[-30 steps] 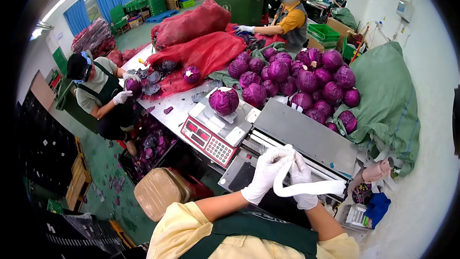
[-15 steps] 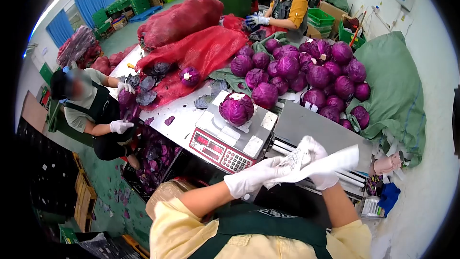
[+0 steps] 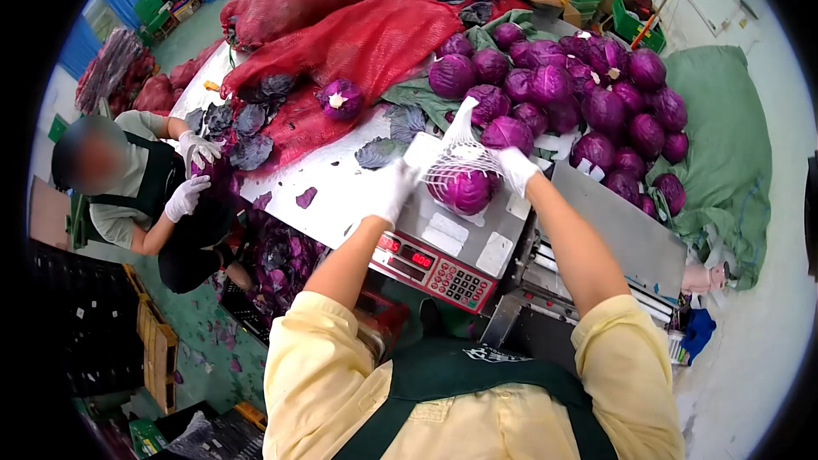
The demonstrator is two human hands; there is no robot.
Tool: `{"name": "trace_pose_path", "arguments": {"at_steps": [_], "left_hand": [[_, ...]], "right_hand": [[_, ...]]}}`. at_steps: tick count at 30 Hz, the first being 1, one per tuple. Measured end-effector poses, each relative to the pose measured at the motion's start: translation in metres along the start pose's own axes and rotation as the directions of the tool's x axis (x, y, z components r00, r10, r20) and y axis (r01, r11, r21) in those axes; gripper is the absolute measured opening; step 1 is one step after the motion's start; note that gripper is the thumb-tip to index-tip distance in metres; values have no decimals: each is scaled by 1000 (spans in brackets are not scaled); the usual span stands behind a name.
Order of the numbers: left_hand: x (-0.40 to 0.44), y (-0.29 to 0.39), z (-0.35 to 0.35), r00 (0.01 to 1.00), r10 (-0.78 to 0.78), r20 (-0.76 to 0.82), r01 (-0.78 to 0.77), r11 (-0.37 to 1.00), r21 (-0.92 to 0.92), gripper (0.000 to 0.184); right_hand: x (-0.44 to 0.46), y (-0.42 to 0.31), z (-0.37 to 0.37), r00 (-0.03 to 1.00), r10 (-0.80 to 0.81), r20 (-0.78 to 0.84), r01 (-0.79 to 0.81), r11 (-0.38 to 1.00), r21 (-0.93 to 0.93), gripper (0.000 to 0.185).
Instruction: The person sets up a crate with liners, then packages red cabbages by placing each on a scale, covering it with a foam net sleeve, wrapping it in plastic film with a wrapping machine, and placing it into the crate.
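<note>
As the white net (image 3: 464, 149) hugs the top of our cabbage (image 3: 467, 193), we're on its rim w/ both gloves: L hand (image 3: 394, 192) at 9 o'clock, grip clenched on the mesh edge; R hand (image 3: 516, 172) at approx. 2, grip pinching the opposite edge. The net's gathered tip points to 12. Cabbage is at the scale (image 3: 443, 273), w/ its red display reading 0.00; we can't tell if full wt. is on the pan. From the cabbage: loose cabbages (image 3: 554, 85) piled at 1, flat metal plate (image 3: 618, 213) at 3, single cabbage (image 3: 341, 100) at 10 on the table (image 3: 319, 166), nr. red mesh sacking (image 3: 341, 51). Co-worker (image 3: 128, 179) at 9, both gloves on purple leaves.
</note>
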State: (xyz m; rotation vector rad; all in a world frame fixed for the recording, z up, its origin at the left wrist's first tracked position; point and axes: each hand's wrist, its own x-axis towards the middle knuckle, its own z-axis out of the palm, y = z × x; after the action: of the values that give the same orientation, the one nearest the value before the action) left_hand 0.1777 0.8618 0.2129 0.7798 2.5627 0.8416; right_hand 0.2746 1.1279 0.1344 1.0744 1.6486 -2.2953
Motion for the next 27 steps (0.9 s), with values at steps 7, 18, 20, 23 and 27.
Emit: {"name": "trace_pose_path", "arguments": {"at_steps": [7, 18, 20, 23, 27], "left_hand": [[-63, 1, 27, 995, 78, -68, -103, 681, -725, 26], [-191, 61, -18, 652, 268, 709, 758, -202, -620, 68], [-208, 68, -19, 634, 307, 710, 762, -93, -641, 61], [-231, 102, -13, 529, 437, 727, 831, -93, -549, 55], [-252, 141, 2, 591, 594, 547, 800, -341, -494, 41]], "right_hand": [[-156, 8, 88, 901, -278, -333, 356, 913, 201, 27], [-380, -20, 82, 947, -68, 314, -31, 953, 300, 35], [-400, -16, 64, 734, 95, 673, -84, 995, -48, 44], [-405, -10, 47, 627, -41, 778, 518, 768, -377, 53], [-417, 12, 12, 883, -283, 374, 11, 810, 586, 61]]}}
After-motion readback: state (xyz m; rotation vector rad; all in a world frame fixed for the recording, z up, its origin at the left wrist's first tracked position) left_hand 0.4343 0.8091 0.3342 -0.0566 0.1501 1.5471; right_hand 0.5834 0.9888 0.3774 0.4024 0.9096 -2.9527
